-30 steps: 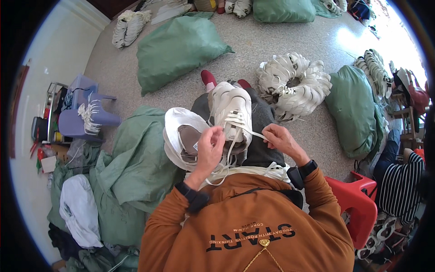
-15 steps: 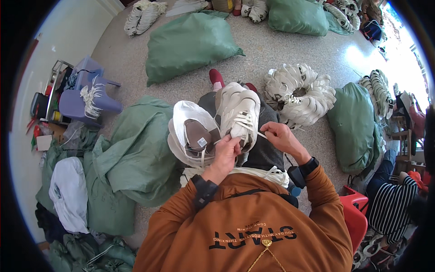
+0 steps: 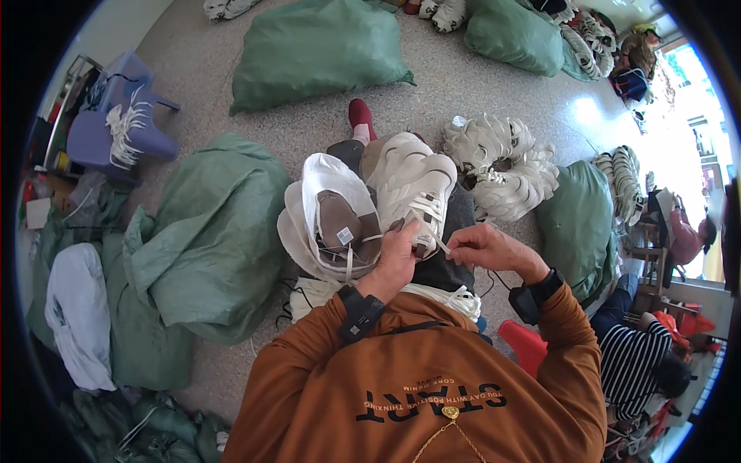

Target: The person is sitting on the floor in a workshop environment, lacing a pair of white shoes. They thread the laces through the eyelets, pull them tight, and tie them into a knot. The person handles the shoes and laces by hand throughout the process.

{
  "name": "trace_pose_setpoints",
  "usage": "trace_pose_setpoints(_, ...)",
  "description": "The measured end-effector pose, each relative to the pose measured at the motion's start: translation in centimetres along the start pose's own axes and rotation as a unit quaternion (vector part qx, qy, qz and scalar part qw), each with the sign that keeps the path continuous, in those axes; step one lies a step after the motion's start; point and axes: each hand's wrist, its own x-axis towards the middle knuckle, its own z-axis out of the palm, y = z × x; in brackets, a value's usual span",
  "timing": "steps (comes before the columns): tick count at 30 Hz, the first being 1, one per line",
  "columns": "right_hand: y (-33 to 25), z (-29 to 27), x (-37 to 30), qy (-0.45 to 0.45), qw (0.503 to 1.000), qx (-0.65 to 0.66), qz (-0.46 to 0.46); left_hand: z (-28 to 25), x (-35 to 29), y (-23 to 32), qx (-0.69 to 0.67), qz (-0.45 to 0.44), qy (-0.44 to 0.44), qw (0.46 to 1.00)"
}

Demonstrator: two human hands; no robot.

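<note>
A cream-white sneaker (image 3: 407,181) lies on my lap, toe pointing away, with flat white laces (image 3: 427,207) crossing its upper. My left hand (image 3: 396,258) is closed on the sneaker at the tongue and top eyelets; its fingertips are partly hidden. Just right of the shoe, my right hand (image 3: 490,248) pinches the end of a white shoelace (image 3: 438,241), which runs taut to the eyelets. A second sneaker (image 3: 297,231) sits to the left, its opening facing up, with a brown insole and a small white label inside. Neither hand touches it.
A ring of white sneakers (image 3: 513,189) stands on the floor to the right, beside a green sack (image 3: 575,224). Other green sacks lie ahead (image 3: 316,58) and at left (image 3: 216,255). White laces hang on a purple stool (image 3: 96,143). A person in stripes (image 3: 637,363) sits at right.
My left hand has moved up and right along the laced opening. My right hand has shifted slightly right and down, still pinching the lace. The whole view has also shifted.
</note>
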Motion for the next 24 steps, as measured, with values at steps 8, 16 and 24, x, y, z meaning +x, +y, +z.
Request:
trace_pose_setpoints(8,-14.1,-0.6,5.1,-0.095,0.961,0.021,-0.258,0.3,0.8,-0.8,0.021,0.071,0.05,0.996)
trace_pose_setpoints(16,-13.6,-1.7,8.2,0.028,0.967,-0.085,-0.239,0.6,0.3,-0.3,0.046,0.023,0.05,0.997)
trace_pose_setpoints(24,0.8,0.3,7.6,0.107,0.991,-0.07,-0.034,-0.6,-0.1,-0.2,0.017,0.016,-0.035,0.999)
